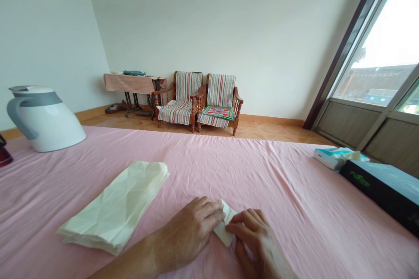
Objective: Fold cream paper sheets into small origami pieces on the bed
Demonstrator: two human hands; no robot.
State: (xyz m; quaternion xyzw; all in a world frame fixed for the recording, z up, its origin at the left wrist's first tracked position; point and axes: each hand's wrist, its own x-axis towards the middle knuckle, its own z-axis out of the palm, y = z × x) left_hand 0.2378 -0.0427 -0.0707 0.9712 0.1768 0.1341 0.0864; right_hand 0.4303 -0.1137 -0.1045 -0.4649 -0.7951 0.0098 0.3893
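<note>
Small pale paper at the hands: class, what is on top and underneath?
The left hand and right hand cover parts of the paper; pink cloth surrounds it. Anything directly beneath is hidden.

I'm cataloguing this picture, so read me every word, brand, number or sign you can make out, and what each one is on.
No text can be read with certainty.
Black box: green lettering on the side, too blurred to read; another green mark near the picture's right edge, also unreadable.
Tissue pack: any print is too small or blurred to tell.
Paper stack: no lettering visible.
</note>
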